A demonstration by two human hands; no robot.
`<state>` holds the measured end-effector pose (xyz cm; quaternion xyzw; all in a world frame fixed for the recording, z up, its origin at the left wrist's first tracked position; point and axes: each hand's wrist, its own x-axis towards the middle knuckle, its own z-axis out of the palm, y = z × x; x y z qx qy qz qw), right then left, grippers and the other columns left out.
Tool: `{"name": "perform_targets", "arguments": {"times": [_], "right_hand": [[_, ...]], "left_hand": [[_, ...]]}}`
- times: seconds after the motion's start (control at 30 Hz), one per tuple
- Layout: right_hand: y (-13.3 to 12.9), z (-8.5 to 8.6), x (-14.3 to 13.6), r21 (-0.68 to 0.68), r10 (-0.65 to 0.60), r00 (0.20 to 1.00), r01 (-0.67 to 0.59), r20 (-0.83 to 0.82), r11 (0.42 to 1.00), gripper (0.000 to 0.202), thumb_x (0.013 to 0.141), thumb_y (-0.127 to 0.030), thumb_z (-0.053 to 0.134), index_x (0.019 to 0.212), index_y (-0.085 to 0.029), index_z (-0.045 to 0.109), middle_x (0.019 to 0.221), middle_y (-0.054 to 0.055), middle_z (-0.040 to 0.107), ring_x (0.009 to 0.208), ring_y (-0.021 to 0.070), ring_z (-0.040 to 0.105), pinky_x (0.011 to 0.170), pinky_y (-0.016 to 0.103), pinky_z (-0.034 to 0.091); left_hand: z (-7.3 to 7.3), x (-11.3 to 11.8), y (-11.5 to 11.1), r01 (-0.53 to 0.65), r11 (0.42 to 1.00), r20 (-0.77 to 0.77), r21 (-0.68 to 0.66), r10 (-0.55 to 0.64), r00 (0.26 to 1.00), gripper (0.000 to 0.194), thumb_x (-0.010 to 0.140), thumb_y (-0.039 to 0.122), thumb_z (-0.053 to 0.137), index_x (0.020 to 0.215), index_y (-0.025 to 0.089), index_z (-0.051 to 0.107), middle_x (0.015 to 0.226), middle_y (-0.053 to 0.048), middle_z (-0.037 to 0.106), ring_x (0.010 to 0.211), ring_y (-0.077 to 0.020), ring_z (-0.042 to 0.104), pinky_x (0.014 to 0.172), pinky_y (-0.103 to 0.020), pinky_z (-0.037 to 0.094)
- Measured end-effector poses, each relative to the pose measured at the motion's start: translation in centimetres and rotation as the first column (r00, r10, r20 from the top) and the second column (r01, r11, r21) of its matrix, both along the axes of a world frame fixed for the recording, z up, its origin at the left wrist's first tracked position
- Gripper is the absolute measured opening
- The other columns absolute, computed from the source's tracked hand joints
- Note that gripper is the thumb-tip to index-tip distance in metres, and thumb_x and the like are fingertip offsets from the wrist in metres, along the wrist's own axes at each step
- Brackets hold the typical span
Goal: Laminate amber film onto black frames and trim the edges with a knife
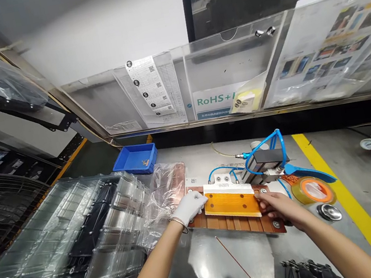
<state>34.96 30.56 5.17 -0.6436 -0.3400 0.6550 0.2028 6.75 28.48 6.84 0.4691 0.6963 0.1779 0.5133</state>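
A white block with an orange strip point(232, 203) across its front sits on a brown slotted base plate point(238, 224). At the strip's left end is my gloved left hand point(190, 206), its thumb and fingertips pinched together at the edge. My bare right hand point(279, 207) has its fingers closed at the strip's right end. A white plate marked JJ-25070 point(222, 184) stands behind the strip, with blue air hoses point(253, 165) running to it.
Clear plastic trays point(94, 232) with black parts fill the left. A blue bin point(135, 159) stands behind. Tape rolls point(314, 190), a blue-handled tool point(309, 171) and black parts point(308, 274) lie at right. A thin rod point(238, 264) lies in front.
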Motion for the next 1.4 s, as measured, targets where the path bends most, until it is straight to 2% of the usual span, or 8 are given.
{"name": "perform_targets", "arguments": {"times": [0.37, 0.57, 0.7, 0.8, 0.87, 1.0, 1.2, 1.4], "right_hand": [[0.9, 0.1, -0.2, 0.045, 0.173, 0.966, -0.184, 0.19, 0.982, 0.034, 0.096, -0.03, 0.055, 0.065, -0.017, 0.05, 0.055, -0.007, 0.054, 0.05, 0.0088, 0.054, 0.049, 0.021, 0.043], [1.4, -0.2, 1.9, 0.134, 0.259, 0.884, -0.332, 0.39, 0.934, 0.035, 0.087, -0.047, 0.059, 0.065, -0.02, 0.054, 0.055, -0.001, 0.062, 0.053, 0.0142, 0.059, 0.053, 0.025, 0.045], [-0.5, 0.4, 4.9, 0.227, 0.29, 0.793, -0.465, 0.535, 0.855, 0.036, 0.079, -0.058, 0.055, 0.073, -0.023, 0.063, 0.067, 0.004, 0.068, 0.062, 0.0218, 0.063, 0.06, 0.032, 0.047], [-2.7, 0.6, 7.2, 0.264, 0.349, 0.72, -0.59, 0.599, 0.763, 0.025, 0.061, -0.048, 0.068, 0.075, -0.028, 0.071, 0.085, 0.005, 0.072, 0.077, 0.028, 0.067, 0.071, 0.037, 0.049], [-3.7, 0.3, 8.2, 0.289, 0.352, 0.695, -0.627, 0.627, 0.723, 0.022, 0.062, -0.043, 0.063, 0.075, -0.029, 0.073, 0.093, 0.006, 0.073, 0.085, 0.0305, 0.068, 0.078, 0.04, 0.05], [-4.3, -0.9, 8.3, 0.35, 0.264, 0.68, -0.623, 0.684, 0.699, 0.031, 0.078, -0.042, 0.045, 0.087, -0.026, 0.071, 0.099, 0.009, 0.072, 0.093, 0.0312, 0.067, 0.084, 0.044, 0.049], [-6.4, -0.4, 8.4, 0.4, 0.123, 0.68, -0.557, 0.723, 0.728, 0.046, 0.082, -0.05, 0.05, 0.12, -0.026, 0.058, 0.11, 0.01, 0.066, 0.089, 0.0291, 0.065, 0.072, 0.041, 0.052], [-13.1, 0.8, 11.1, 0.42, 0.015, 0.818, -0.311, 0.574, 0.853, 0.055, 0.085, -0.065, 0.045, 0.126, -0.028, 0.055, 0.121, 0.007, 0.063, 0.097, 0.0249, 0.064, 0.082, 0.037, 0.052]], "left_hand": [[-0.7, -0.4, 0.0, -0.066, 0.998, 0.02, -0.02, 0.067, 0.998, 0.02, 0.077, 0.031, 0.06, 0.066, 0.02, 0.048, 0.05, 0.007, 0.052, 0.044, -0.0088, 0.045, 0.046, -0.021, 0.032], [-0.7, -0.6, -0.6, -0.095, 0.992, 0.048, -0.077, 0.099, 0.994, 0.024, 0.078, 0.042, 0.061, 0.071, 0.02, 0.056, 0.051, 0.004, 0.06, 0.036, -0.0092, 0.036, 0.037, -0.022, 0.024], [-1.1, -0.4, -0.7, -0.127, 0.99, 0.044, -0.055, 0.129, 0.991, 0.024, 0.078, 0.041, 0.063, 0.07, 0.019, 0.058, 0.052, 0.002, 0.062, 0.04, -0.0102, 0.045, 0.039, -0.022, 0.026], [-1.4, -0.5, -0.7, -0.14, 0.989, 0.051, -0.046, 0.142, 0.989, 0.024, 0.077, 0.041, 0.065, 0.07, 0.019, 0.059, 0.055, 0.001, 0.063, 0.046, -0.0117, 0.052, 0.042, -0.021, 0.03], [-1.5, -0.5, -0.7, -0.142, 0.989, 0.05, -0.045, 0.144, 0.988, 0.025, 0.077, 0.041, 0.066, 0.069, 0.019, 0.058, 0.053, 0.001, 0.063, 0.045, -0.0112, 0.051, 0.042, -0.021, 0.029], [-0.9, -0.1, -0.9, -0.145, 0.989, 0.029, -0.037, 0.146, 0.989, 0.029, 0.076, 0.043, 0.067, 0.067, 0.02, 0.053, 0.045, 0.004, 0.056, 0.037, -0.0087, 0.039, 0.039, -0.021, 0.023], [0.6, -0.5, -1.9, -0.223, 0.974, 0.013, 0.042, 0.223, 0.975, 0.033, 0.079, 0.046, 0.062, 0.066, 0.02, 0.045, 0.05, 0.009, 0.043, 0.04, -0.0076, 0.035, 0.041, -0.022, 0.024], [1.9, 0.9, -8.6, -0.222, 0.96, -0.04, 0.169, 0.232, 0.972, 0.023, 0.079, 0.042, 0.059, 0.086, 0.02, 0.056, 0.07, 0.003, 0.054, 0.068, -0.0143, 0.054, 0.065, -0.025, 0.044]]}}
